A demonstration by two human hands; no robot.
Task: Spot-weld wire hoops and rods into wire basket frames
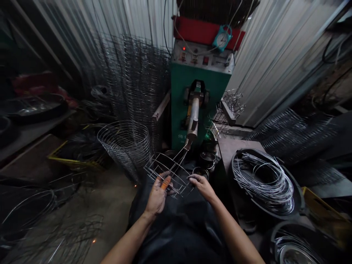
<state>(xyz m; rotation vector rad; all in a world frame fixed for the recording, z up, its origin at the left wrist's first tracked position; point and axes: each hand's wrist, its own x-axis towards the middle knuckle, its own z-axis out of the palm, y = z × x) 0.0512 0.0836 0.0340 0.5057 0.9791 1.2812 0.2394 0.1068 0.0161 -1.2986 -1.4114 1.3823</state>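
Observation:
A small welded wire rack [180, 181] with crossing rods is held tilted in front of my body. My left hand [157, 194] grips its near left side, with an orange cover on the thumb. With fingers pinched, my right hand [202, 186] holds the rack's right corner. The far end of the rack reaches the tip of the metal electrode arm [193, 119] of a green spot-welding machine [178, 88]; whether they touch I cannot tell. A dark apron [181, 227] covers my lap below the rack.
Stacked wire baskets [123, 141] stand to the left of the machine. On the right, a black tub [235, 172] holds wire rings, with another tub [271, 244] nearer. A blue clock [222, 39] hangs on the machine. Orange sparks [94, 241] glow near the floor.

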